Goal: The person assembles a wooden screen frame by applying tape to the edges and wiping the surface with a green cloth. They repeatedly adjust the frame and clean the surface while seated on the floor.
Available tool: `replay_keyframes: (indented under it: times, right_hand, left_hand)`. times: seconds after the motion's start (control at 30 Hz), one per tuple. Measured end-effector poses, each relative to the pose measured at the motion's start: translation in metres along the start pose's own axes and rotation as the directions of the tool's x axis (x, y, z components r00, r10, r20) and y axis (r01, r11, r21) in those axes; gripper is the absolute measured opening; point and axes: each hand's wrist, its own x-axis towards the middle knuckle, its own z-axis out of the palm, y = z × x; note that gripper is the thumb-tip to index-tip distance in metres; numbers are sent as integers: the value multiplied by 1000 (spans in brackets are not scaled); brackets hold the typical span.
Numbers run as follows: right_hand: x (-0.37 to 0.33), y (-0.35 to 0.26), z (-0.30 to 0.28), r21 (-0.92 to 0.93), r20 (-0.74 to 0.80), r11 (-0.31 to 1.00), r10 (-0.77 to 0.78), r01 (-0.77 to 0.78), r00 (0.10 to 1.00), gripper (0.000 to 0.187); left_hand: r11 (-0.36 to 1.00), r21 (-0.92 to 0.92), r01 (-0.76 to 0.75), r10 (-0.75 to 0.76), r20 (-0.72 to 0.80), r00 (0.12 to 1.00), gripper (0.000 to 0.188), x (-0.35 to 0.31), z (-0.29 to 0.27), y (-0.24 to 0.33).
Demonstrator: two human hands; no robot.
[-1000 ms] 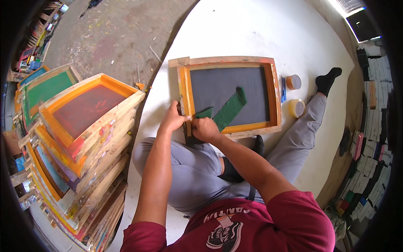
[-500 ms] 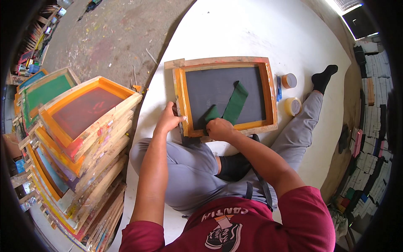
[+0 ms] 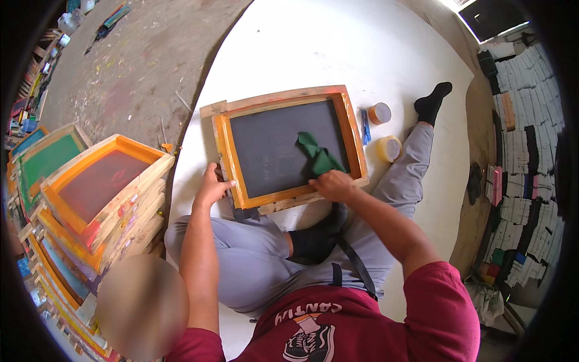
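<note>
A wooden screen printing frame (image 3: 227,148) with orange-taped inner sides and dark grey mesh (image 3: 256,130) rests tilted before me, its near edge by my legs. Faint pale markings show on the mesh. My left hand (image 3: 213,187) grips the frame's left side, thumb over the rim. A crumpled green cloth (image 3: 322,158) is bunched under my right hand (image 3: 335,186), at the mesh's near right corner. My right fingers are closed on the cloth's near end, while its far end lies loose across the mesh.
Right of the frame sit a brown tape roll (image 3: 373,113), a clear yellowish tape roll (image 3: 382,149) and a slim blue item (image 3: 366,128) on the white sheet (image 3: 289,48). Stacked screen frames (image 3: 136,193) stand at left. A blurred patch hides part of them.
My right hand has drawn the green cloth toward the right side of the mesh, and the cloth is more crumpled. More pale markings are uncovered. My left hand keeps its hold. The view has shifted.
</note>
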Motion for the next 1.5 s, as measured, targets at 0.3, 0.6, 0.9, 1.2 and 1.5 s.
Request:
replay_keyframes:
  times: [0.3,0.6,0.9,1.2,1.5]
  right_hand:
    - [-12,18,24,261,-199,957,184,-129,963,52]
    - [-13,37,35,469,-225,882,170,-47,959,28]
    - [-5,87,37,167,87,985,27,-42,996,24]
    - [10,86,16,32,387,990,116,-139,915,24]
    - [22,109,3,149,250,978,105,-145,963,20]
  left_hand:
    - [999,15,-35,35,-20,999,54,-3,1,4]
    - [1000,24,2,-1,-16,1000,49,-2,0,1]
    - [997,53,51,-50,-25,998,61,-7,3,11]
    - [986,75,146,-152,89,984,100,-4,-6,11]
    - [996,42,78,-77,-12,997,69,-6,0,8]
